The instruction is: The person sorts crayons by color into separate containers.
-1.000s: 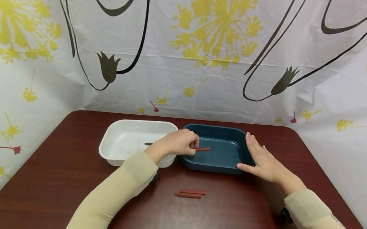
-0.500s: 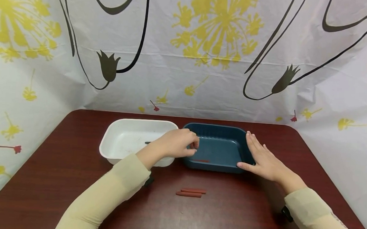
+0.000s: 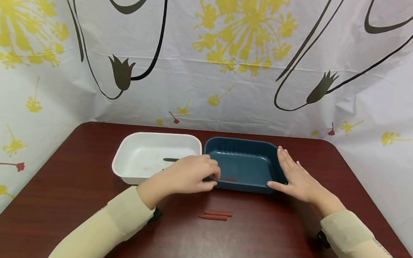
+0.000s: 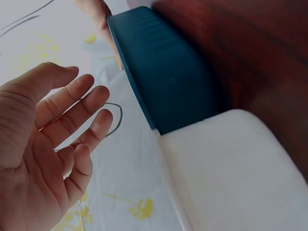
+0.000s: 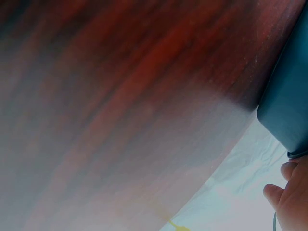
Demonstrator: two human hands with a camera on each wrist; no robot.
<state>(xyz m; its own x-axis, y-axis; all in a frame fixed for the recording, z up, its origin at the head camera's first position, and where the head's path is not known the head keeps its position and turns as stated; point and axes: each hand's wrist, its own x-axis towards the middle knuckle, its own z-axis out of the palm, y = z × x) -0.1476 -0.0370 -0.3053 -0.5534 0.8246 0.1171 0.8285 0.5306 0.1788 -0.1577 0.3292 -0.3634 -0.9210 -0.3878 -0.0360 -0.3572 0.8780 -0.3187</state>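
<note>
My left hand point(image 3: 189, 175) hovers over the near side where the white tray point(image 3: 129, 164) and the dark blue tray point(image 3: 245, 188) meet. Its fingers are loosely bent around nothing, as the left wrist view confirms. Inside the blue tray, a red crayon point(image 3: 228, 179) lies by the near wall. With straight, spread fingers, my right hand point(image 3: 296, 180) rests against the blue tray's right end, thumb at the near corner. A dark crayon-like stick point(image 3: 170, 159) lies in the white tray, partly covered by my left hand in the head view.
Two red crayons point(image 3: 217, 213) lie side by side on the dark red-brown table point(image 3: 257, 233), in front of the trays. A white patterned sheet point(image 3: 195, 77) hangs behind and along both sides of the table.
My left hand has let go of the red crayon, which dropped into the blue tray. The hand has then drawn back toward the near side, its fingers loosening. My right hand has stayed put.
</note>
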